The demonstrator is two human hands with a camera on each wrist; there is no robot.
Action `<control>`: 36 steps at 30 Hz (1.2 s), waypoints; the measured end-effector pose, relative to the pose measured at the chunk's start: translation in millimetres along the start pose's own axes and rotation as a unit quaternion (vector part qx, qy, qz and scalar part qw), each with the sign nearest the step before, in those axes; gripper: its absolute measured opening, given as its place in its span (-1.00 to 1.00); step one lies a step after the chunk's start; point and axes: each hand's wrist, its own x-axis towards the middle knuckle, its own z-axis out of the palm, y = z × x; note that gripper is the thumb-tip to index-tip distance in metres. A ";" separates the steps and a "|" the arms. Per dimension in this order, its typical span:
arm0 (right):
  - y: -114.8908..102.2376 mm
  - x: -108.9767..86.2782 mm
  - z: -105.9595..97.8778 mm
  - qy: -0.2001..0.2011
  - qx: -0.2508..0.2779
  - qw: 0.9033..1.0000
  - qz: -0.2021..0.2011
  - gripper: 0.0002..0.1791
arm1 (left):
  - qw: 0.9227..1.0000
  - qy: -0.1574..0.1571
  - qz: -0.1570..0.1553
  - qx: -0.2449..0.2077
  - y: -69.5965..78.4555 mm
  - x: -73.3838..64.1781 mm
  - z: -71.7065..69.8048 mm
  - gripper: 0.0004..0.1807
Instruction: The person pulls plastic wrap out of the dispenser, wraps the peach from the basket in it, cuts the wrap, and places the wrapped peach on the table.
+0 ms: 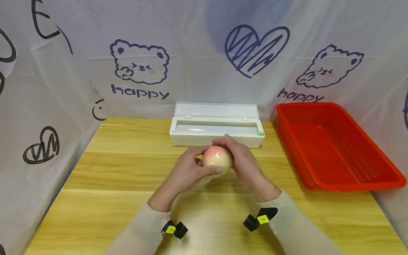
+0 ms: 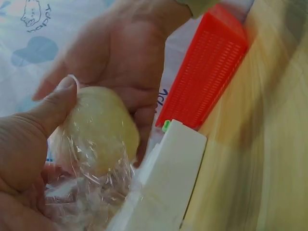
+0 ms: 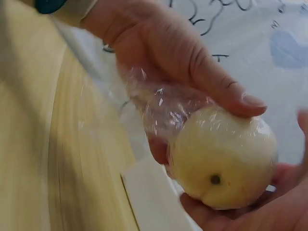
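A pink-and-cream peach (image 1: pixel 218 158) is held up over the table between both hands, with clear plastic film (image 3: pixel 161 108) stretched over it. My left hand (image 1: pixel 187 170) grips the peach, its thumb across the near side and its fingers behind. Loose, crinkled film bunches against the left palm in both wrist views. On the other side, my right hand (image 1: pixel 246 161) cups against the peach with extended fingers, its thumb standing away from the fruit. The peach's dark stem spot faces the right wrist camera.
Behind the hands stands a white cling film box (image 1: pixel 216 139), its lid raised and a roll inside, with a green tab at its right end. A red plastic basket (image 1: pixel 296 156) is at the right of the wooden table (image 1: pixel 121 170). A printed cloth (image 1: pixel 197 53) hangs behind.
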 end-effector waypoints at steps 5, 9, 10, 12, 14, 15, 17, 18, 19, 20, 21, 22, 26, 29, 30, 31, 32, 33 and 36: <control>0.6 -4.1 -5.2 -0.050 -0.191 0.979 -0.046 -0.35 | 1.000 -0.023 -0.018 0.010 3.0 1.4 -7.3 -0.11; 6.0 -4.4 -6.8 -0.031 -0.217 0.975 -0.048 -0.46 | 0.998 -0.065 -0.024 0.006 6.7 0.7 -15.6 -0.12; 6.7 -4.3 -7.3 -0.023 -0.219 0.974 -0.049 -0.50 | 0.996 -0.079 -0.026 0.015 7.2 -0.1 -18.2 -0.12; 7.7 -4.0 -9.5 -0.006 -0.222 0.974 -0.051 -0.57 | 0.993 -0.111 -0.028 0.024 6.6 -1.0 -23.2 -0.11; 6.9 -3.8 -12.9 0.014 -0.229 0.972 -0.056 -0.62 | 0.990 -0.133 -0.031 0.031 4.7 -1.8 -28.9 -0.10; 6.6 -3.5 -15.1 0.024 -0.229 0.972 -0.058 -0.63 | 0.990 -0.138 -0.032 0.030 3.1 -2.3 -32.4 -0.12; 5.6 -2.8 -19.9 0.049 -0.218 0.973 -0.057 -0.62 | 0.991 -0.132 -0.033 0.018 -0.5 -3.3 -40.2 -0.19; 5.1 -2.8 -22.4 0.063 -0.205 0.975 -0.053 -0.61 | 0.992 -0.121 -0.034 0.009 -2.2 -3.9 -44.1 -0.24; 4.5 -3.0 -24.9 0.075 -0.183 0.979 -0.051 -0.59 | 0.994 -0.108 -0.033 0.001 -3.8 -4.5 -47.9 -0.30; 3.8 -3.5 -27.1 0.084 -0.157 0.983 -0.048 -0.57 | 0.995 -0.091 -0.032 -0.009 -5.3 -5.1 -51.1 -0.36; 3.5 -3.9 -28.9 0.091 -0.123 0.987 -0.045 -0.56 | 0.997 -0.071 -0.032 -0.023 -6.5 -5.6 -53.7 -0.43; 3.1 -4.5 -30.4 0.092 -0.086 0.991 -0.043 -0.54 | 0.998 -0.048 -0.033 -0.038 -7.5 -6.0 -55.5 -0.48; 2.9 -7.2 -32.2 0.078 0.039 0.996 -0.034 -0.51 | 0.993 0.059 -0.044 -0.092 -10.2 -6.3 -54.1 -0.56; 5.1 -8.8 -29.9 0.076 0.070 0.994 -0.028 -0.46 | 0.986 0.112 -0.047 -0.111 -10.0 -5.3 -46.8 -0.54; 5.9 -9.5 -28.6 0.078 0.073 0.994 -0.027 -0.46 | 0.986 0.121 -0.043 -0.108 -9.5 -4.8 -43.5 -0.54; 7.0 -10.0 -27.0 0.080 0.076 0.994 -0.027 -0.45 | 0.986 0.128 -0.039 -0.103 -8.9 -4.2 -40.2 -0.53; 8.1 -10.5 -25.4 0.080 0.076 0.994 -0.026 -0.45 | 0.986 0.135 -0.035 -0.094 -7.9 -3.9 -36.8 -0.53; 9.2 -11.1 -23.6 0.078 0.075 0.994 -0.026 -0.45 | 0.986 0.143 -0.029 -0.085 -6.9 -3.5 -33.2 -0.53; 12.6 -12.8 -18.0 0.067 0.081 0.994 -0.031 -0.42 | 0.982 0.173 -0.009 -0.068 -4.5 -2.5 -22.6 -0.54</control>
